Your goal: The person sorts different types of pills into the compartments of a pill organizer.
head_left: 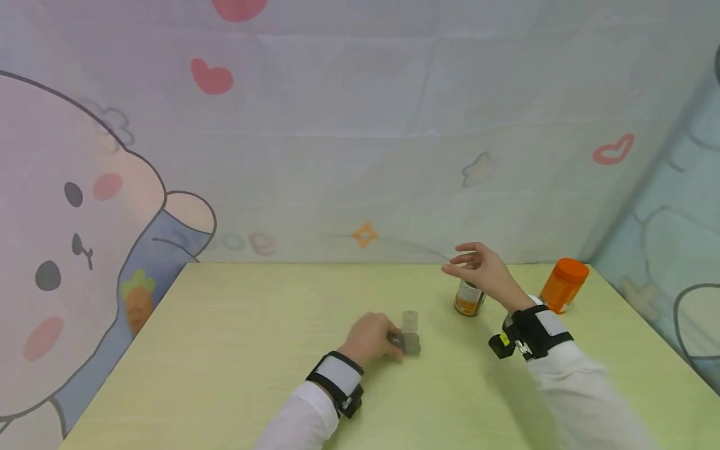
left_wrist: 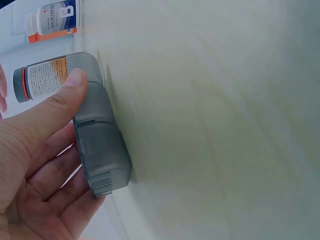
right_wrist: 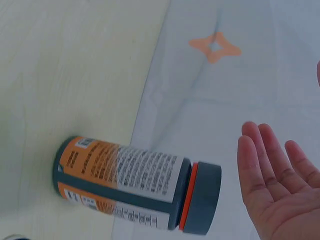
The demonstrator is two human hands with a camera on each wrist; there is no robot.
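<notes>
My left hand [head_left: 368, 337] grips a grey translucent pill box [left_wrist: 102, 145] at the middle of the table, thumb on one side and fingers on the other. One lid [head_left: 410, 320] of the box stands open on its far side in the head view. My right hand [head_left: 482, 270] is raised over the table with nothing in it, fingers loosely extended. Close by it stands a dark supplement bottle [right_wrist: 140, 182] with an orange and white label and a dark screw cap. In the head view, the hand hides the top of this bottle.
An orange-lidded jar [head_left: 564, 284] stands at the back right, beyond the right wrist. The pale yellow-green table [head_left: 253, 325] meets a printed cloth backdrop [head_left: 337, 125] along its back edge, with another cloth at the right side.
</notes>
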